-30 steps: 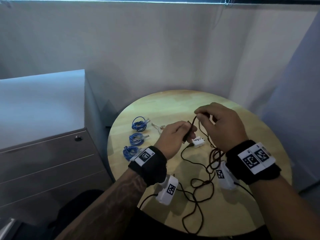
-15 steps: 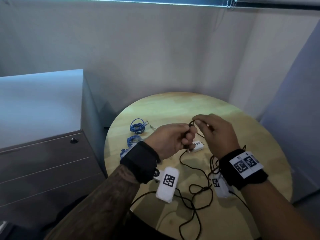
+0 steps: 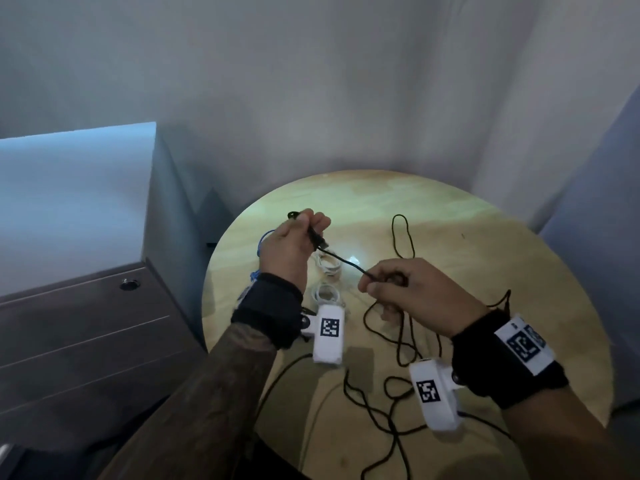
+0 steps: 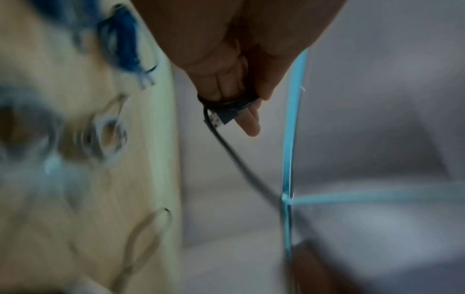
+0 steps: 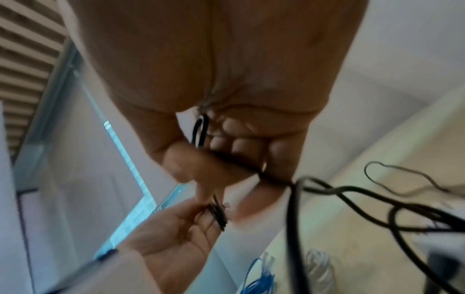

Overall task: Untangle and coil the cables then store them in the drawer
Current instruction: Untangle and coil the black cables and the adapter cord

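Note:
My left hand (image 3: 298,240) is raised over the left of the round wooden table (image 3: 502,244) and grips a few small turns of the black cable, its USB plug (image 3: 320,241) sticking out. In the left wrist view the plug (image 4: 222,117) lies under the curled fingers (image 4: 224,83). A taut stretch of black cable (image 3: 344,263) runs to my right hand (image 3: 384,284), which pinches it. The rest of the black cable (image 3: 401,327) lies in loose tangled loops on the table. The grey drawer cabinet (image 3: 86,334) stands at the left, its drawers shut.
White coiled cables (image 3: 327,270) lie under my hands. Blue coils (image 3: 264,237) sit near the table's left edge, partly hidden by my left hand. One black loop (image 3: 402,233) reaches toward the far side. Grey walls close in behind the table.
My hands, close together a second ago, have drawn apart. The left hand rose up and to the left with the plug end, pulling the cable taut. The head view has tilted down.

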`<control>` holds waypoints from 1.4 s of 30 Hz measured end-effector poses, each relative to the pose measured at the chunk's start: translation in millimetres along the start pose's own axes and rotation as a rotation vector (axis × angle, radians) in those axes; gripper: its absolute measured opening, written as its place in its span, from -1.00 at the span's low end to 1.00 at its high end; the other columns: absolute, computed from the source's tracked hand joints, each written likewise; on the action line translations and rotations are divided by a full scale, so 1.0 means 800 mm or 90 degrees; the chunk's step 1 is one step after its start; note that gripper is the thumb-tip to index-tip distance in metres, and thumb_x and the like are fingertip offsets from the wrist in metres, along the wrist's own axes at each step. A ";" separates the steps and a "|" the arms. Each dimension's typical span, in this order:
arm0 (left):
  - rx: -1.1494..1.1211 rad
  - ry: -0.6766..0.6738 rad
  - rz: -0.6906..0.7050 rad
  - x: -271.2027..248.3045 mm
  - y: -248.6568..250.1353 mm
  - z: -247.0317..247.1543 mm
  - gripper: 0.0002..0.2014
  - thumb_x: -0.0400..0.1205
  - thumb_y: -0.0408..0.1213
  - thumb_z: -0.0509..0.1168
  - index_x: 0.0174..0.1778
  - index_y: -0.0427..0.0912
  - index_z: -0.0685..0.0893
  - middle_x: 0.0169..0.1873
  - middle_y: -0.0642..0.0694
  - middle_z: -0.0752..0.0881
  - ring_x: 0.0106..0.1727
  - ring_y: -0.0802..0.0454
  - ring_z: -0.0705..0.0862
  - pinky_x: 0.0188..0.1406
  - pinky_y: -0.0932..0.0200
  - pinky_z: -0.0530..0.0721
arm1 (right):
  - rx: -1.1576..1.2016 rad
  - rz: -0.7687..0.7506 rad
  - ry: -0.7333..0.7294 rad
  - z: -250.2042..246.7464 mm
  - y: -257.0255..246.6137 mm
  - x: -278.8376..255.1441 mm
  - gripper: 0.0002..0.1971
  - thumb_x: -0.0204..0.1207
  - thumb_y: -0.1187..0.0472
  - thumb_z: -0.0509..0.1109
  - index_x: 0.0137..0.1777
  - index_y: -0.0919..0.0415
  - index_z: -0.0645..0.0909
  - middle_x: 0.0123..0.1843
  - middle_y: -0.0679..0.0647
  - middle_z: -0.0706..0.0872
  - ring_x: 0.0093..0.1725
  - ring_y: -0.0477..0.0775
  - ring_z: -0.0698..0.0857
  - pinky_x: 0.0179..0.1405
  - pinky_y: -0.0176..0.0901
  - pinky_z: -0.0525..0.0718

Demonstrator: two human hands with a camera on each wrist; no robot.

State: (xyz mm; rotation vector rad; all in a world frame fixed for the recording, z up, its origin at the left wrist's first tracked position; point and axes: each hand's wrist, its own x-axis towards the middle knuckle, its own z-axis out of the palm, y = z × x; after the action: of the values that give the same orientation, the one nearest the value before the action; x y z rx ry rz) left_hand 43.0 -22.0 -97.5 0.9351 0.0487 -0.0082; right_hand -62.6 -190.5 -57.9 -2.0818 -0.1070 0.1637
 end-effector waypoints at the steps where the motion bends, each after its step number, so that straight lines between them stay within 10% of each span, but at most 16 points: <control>1: 0.137 -0.029 0.061 0.000 -0.004 -0.001 -0.84 0.72 -0.38 0.26 0.05 -0.37 0.71 -0.13 -0.21 0.82 -0.09 -0.10 0.83 0.04 0.03 0.76 | -0.064 -0.021 0.037 -0.002 -0.004 0.002 -0.87 0.62 0.15 0.40 -0.13 0.11 0.73 -0.38 0.08 0.71 -0.43 0.00 0.64 -0.34 -0.20 0.59; 4: 0.559 -0.236 0.197 -0.015 -0.017 0.005 -0.79 0.70 -0.25 0.27 -0.15 -0.21 0.77 -0.27 0.01 0.81 -0.22 0.17 0.76 -0.08 0.18 0.69 | -0.177 -0.110 0.164 -0.012 -0.018 0.009 -0.84 0.59 0.12 0.42 -0.23 0.03 0.69 -0.36 -0.07 0.70 -0.34 -0.10 0.62 -0.34 -0.34 0.51; 6: 0.614 -0.342 0.133 -0.029 -0.018 0.016 -0.65 0.77 -0.16 0.15 -0.24 -0.20 0.71 -0.40 0.02 0.72 -0.37 0.16 0.62 -0.24 0.22 0.56 | -0.170 -0.148 0.253 -0.026 -0.016 0.016 -0.87 0.53 0.17 0.49 -0.26 0.08 0.68 -0.37 -0.08 0.70 -0.36 -0.13 0.62 -0.35 -0.35 0.53; 12: 0.517 -0.373 -0.025 -0.021 0.011 0.012 -0.54 0.73 0.01 0.17 -0.50 -0.07 0.49 -0.56 0.00 0.40 -0.49 0.02 0.39 -0.30 0.12 0.54 | -0.096 -0.109 0.363 -0.078 0.017 0.017 -0.84 0.46 0.14 0.58 -0.14 0.13 0.64 -0.44 0.04 0.61 -0.48 -0.16 0.47 -0.47 -0.43 0.46; 19: -0.010 -0.400 -0.374 -0.030 0.030 0.021 -0.66 0.67 -0.14 0.10 -0.41 -0.12 0.53 -0.58 0.07 0.32 -0.57 0.15 0.27 -0.34 0.20 0.49 | -0.125 -0.043 0.295 -0.063 0.032 0.021 -0.65 0.63 0.03 0.39 -0.39 0.10 0.60 -0.51 -0.20 0.59 -0.45 -0.30 0.53 -0.36 -0.38 0.39; 23: -0.234 -0.287 -0.303 -0.028 0.029 0.022 -0.79 0.66 -0.35 0.05 -0.06 -0.28 0.60 -0.33 -0.03 0.57 -0.38 0.12 0.57 -0.02 0.13 0.70 | -0.153 -0.007 0.087 -0.032 0.031 0.018 -0.64 0.65 -0.10 0.32 -0.31 0.04 0.70 -0.47 -0.08 0.58 -0.45 -0.23 0.52 -0.34 -0.30 0.48; 29: -0.164 -0.094 -0.155 -0.017 0.002 0.018 -0.81 0.76 -0.38 0.14 0.15 -0.34 0.62 -0.04 -0.17 0.81 0.00 0.00 0.81 0.04 0.14 0.77 | -0.214 0.014 -0.099 -0.005 0.012 0.007 -0.73 0.67 -0.08 0.30 0.05 0.01 0.78 -0.39 0.04 0.67 -0.47 -0.15 0.57 -0.38 -0.26 0.54; 35: 0.479 -0.241 0.149 -0.031 -0.029 0.014 -0.84 0.70 -0.41 0.27 -0.02 -0.31 0.78 -0.22 0.04 0.83 -0.16 0.24 0.79 -0.05 0.26 0.73 | -0.057 -0.112 0.150 -0.028 -0.004 0.000 -0.81 0.59 0.33 0.40 0.08 0.07 0.76 -0.29 -0.12 0.76 -0.30 -0.12 0.70 -0.26 -0.27 0.66; 39: 0.486 -0.399 0.062 -0.049 -0.030 0.030 -0.68 0.76 -0.14 0.10 -0.01 -0.22 0.71 -0.24 -0.08 0.75 -0.21 0.04 0.71 -0.05 0.05 0.69 | 0.086 -0.177 0.253 -0.039 -0.004 0.003 -0.70 0.59 0.49 0.34 0.16 0.12 0.70 -0.20 0.11 0.81 -0.24 -0.01 0.76 -0.24 -0.19 0.73; 42: 0.520 -0.425 0.062 -0.055 -0.022 0.037 -0.67 0.77 -0.15 0.11 -0.09 -0.26 0.69 -0.34 -0.02 0.66 -0.31 0.09 0.60 -0.19 0.11 0.60 | -0.058 -0.199 0.322 -0.050 0.005 0.009 -0.77 0.59 0.38 0.40 0.13 0.08 0.74 -0.13 -0.10 0.83 -0.08 -0.16 0.80 -0.04 -0.20 0.73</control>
State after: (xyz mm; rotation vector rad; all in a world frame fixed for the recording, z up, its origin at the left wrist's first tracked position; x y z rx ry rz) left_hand -0.6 -56.8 -92.6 1.7057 -0.6633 -0.2663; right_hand -49.3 -225.4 -42.1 -2.1042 -0.1304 -0.5627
